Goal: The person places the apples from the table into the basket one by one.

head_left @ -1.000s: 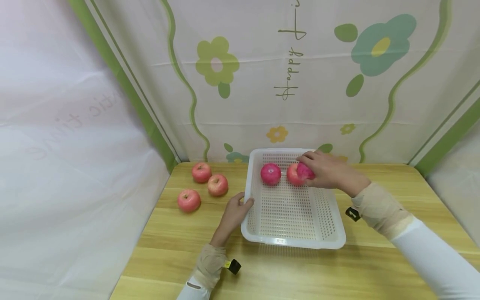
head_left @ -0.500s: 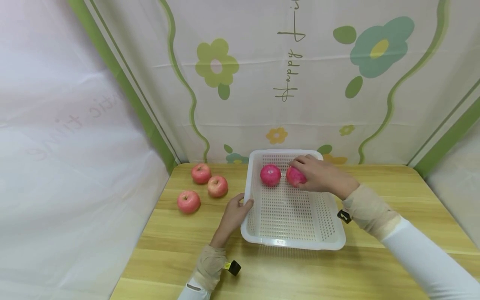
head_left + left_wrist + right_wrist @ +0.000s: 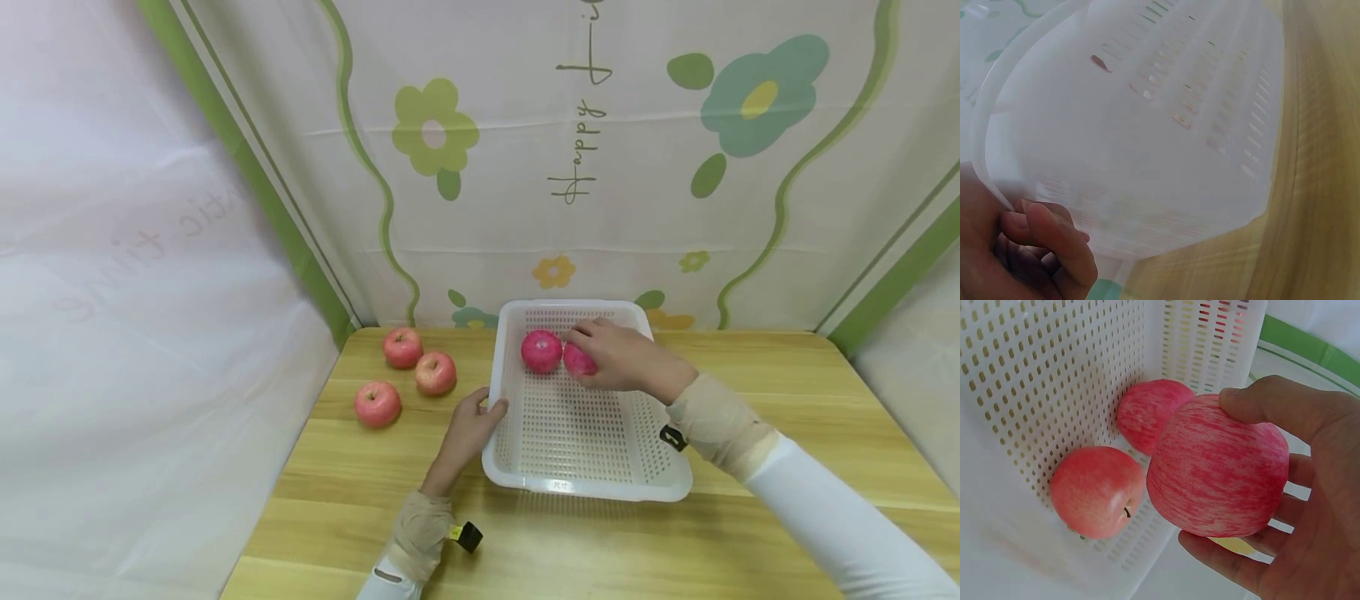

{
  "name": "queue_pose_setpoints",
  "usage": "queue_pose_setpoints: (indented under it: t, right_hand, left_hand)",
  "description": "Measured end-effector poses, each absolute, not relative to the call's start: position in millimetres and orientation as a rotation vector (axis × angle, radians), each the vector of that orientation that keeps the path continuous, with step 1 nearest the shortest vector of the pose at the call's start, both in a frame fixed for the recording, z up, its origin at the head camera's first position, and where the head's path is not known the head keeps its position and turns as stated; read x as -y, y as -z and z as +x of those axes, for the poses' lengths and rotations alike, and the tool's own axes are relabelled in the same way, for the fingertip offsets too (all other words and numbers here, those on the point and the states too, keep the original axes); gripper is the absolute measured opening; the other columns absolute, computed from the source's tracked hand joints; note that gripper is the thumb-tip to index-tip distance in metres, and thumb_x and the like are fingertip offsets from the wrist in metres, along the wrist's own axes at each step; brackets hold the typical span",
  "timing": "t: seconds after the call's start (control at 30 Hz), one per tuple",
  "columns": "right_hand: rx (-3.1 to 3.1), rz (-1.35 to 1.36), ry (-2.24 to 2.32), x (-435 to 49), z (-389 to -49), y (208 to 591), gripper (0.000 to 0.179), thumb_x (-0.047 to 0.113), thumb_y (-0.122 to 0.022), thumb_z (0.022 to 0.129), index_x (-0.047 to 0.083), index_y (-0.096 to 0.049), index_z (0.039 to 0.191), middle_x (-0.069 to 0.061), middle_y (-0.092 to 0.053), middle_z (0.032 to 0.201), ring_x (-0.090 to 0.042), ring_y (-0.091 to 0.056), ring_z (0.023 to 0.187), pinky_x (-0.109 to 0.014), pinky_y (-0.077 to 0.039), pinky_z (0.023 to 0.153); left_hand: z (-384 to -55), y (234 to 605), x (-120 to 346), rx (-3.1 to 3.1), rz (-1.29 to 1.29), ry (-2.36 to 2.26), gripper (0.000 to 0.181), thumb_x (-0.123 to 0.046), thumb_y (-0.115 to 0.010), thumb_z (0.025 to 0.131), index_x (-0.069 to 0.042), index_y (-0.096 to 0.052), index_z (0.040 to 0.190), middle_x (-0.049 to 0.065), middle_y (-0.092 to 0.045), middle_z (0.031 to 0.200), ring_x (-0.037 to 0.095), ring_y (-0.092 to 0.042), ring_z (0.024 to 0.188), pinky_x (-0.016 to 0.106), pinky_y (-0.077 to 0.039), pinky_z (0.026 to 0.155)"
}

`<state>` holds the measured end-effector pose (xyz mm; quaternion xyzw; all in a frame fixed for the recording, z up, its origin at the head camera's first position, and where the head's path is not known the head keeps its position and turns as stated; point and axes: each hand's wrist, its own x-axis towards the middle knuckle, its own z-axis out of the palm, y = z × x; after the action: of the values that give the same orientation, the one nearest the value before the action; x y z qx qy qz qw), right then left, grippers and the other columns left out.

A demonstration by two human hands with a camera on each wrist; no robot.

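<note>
1. The striped apple (image 3: 1217, 465) is held over the inside of the white basket (image 3: 588, 492), pinched by the right hand (image 3: 618, 357) between the thumb and the spread fingers. If its rounded sides are squeezed too lightly, it could be dropped.
2. Within the basket, a paler apple (image 3: 1099, 492) and a dark red apple (image 3: 1155, 415) are seen close by. Whether either is touched by the striped one cannot be told; if it is released against them, they could be knocked and sent rolling.
3. The basket's left rim is gripped by the left hand (image 3: 468, 429), its fingers curled at the edge. If that rim is pulled or pressed unevenly, the basket could be tilted or dragged.
4. Three apples (image 3: 436, 372) are seen on the table (image 3: 300, 492) to the left of the basket. If the basket is shoved that way, they could be bumped and rolled off.
</note>
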<state>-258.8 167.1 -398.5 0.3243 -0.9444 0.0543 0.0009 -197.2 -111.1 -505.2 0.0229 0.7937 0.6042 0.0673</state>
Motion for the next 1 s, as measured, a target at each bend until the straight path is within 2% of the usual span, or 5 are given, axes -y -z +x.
queue_pose_setpoints:
  t: [0.3, 0.57, 0.77, 1.0]
  right_hand:
    - [2.901, 1.08, -0.141, -155.3, -259.1, 407.8, 0.068, 0.03, -0.082, 0.089, 0.002, -0.061, 0.147, -0.021, -0.063, 0.145, -0.044, -0.058, 0.136, -0.058, -0.054, 0.11]
    - [2.911, 1.106, -0.109, -144.4, -257.6, 419.4, 0.068, 0.034, -0.082, 0.091, 0.006, -0.06, 0.149, -0.018, -0.062, 0.147, -0.044, -0.056, 0.138, -0.061, -0.052, 0.111]
    - [2.928, 1.122, -0.125, -137.4, -258.6, 426.2, 0.065, 0.033, -0.079, 0.093, 0.004, -0.061, 0.148, -0.019, -0.063, 0.146, -0.044, -0.057, 0.139, -0.059, -0.05, 0.115]
    - [2.983, 1.114, -0.157, -128.3, -260.8, 430.8, 0.063, 0.036, -0.078, 0.094, 0.01, -0.061, 0.149, -0.015, -0.06, 0.15, -0.041, -0.052, 0.144, -0.06, -0.054, 0.11]
  left_hand:
    - [-197.3, 504.9, 110.8, -2.397, 0.063, -1.81, 0.046, -0.029, -0.062, 0.105, 0.004, -0.063, 0.138, 0.034, -0.076, 0.108, 0.045, -0.079, 0.094, 0.041, -0.067, 0.069]
    - [-196.9, 505.0, 110.6, -2.382, 0.061, -1.809, 0.048, -0.029, -0.062, 0.106, 0.004, -0.062, 0.14, 0.035, -0.075, 0.11, 0.046, -0.079, 0.096, 0.042, -0.068, 0.07]
    - [-196.6, 505.2, 110.6, -2.385, 0.056, -1.803, 0.048, -0.029, -0.062, 0.106, 0.004, -0.062, 0.14, 0.035, -0.075, 0.109, 0.045, -0.079, 0.095, 0.042, -0.068, 0.07]
    - [-197.4, 505.4, 111.0, -2.383, 0.055, -1.802, 0.048, -0.03, -0.062, 0.106, 0.004, -0.062, 0.14, 0.034, -0.076, 0.108, 0.043, -0.08, 0.093, 0.042, -0.067, 0.07]
